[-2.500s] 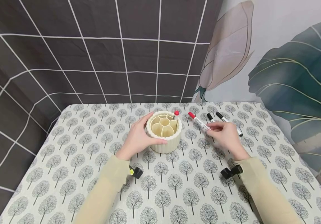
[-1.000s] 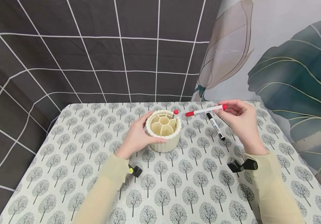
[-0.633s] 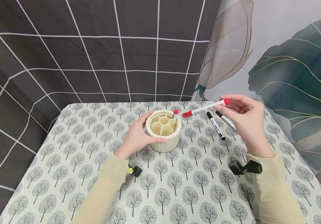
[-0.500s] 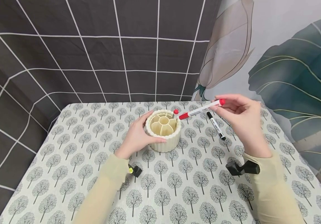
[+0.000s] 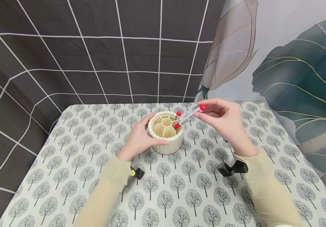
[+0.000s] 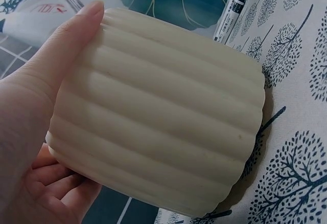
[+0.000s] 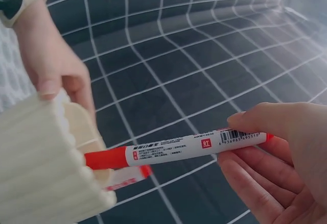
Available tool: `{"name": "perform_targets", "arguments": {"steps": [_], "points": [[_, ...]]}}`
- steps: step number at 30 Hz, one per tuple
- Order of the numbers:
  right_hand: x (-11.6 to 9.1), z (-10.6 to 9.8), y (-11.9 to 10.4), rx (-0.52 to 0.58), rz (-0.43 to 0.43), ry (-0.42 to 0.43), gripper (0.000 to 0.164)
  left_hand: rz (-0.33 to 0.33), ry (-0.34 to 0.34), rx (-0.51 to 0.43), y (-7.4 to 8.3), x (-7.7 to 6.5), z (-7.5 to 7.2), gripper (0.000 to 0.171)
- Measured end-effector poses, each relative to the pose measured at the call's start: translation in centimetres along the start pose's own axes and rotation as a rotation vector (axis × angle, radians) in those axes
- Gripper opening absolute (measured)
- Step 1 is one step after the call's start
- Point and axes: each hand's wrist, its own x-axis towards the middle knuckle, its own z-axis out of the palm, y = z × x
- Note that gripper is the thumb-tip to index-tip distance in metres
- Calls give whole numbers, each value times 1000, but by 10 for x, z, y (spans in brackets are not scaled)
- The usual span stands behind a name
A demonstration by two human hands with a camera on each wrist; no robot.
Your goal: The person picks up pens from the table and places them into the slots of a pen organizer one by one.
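Observation:
A cream, ribbed pen holder (image 5: pixel 168 146) with several compartments stands on the table, its scalloped rim facing up. My left hand (image 5: pixel 140 137) grips its left side, thumb across the front near the rim, as the left wrist view also shows. Between thumb and fingers my right hand (image 5: pixel 222 121) pinches a white marker with a red cap (image 7: pixel 173 150) near its tail end. The marker slants down to the left, its red cap just inside the holder's right rim. Another red-ended marker (image 5: pixel 178 115) stands in the holder at the back right, beside the held one.
A black-and-white marker (image 6: pixel 231 15) lies on the table, mostly hidden behind my right hand in the head view. The tablecloth (image 5: pixel 163 192) has a tree print. A dark gridded curtain (image 5: pixel 94 56) hangs behind the table, with a leaf-patterned one (image 5: pixel 302 78) at the right.
My right hand picked up the red marker from the table, lifted it and turned its cap leftward, then brought it left and down into the holder's opening. The left hand and holder stayed put.

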Motion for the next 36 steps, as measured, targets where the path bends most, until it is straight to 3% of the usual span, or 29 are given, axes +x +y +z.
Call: {"name": "perform_targets", "arguments": {"steps": [13,20,36], "points": [[-4,25,31,-52,99,-100,29,-3,-2,-21,0,-2,1,127],[-5,36,40,-46,104,-173,27,13,-1,-16,-1,-1,1,127],[-7,34,40,-38,132,-219,33,-22,5,55,-1,-1,0,130]]}}
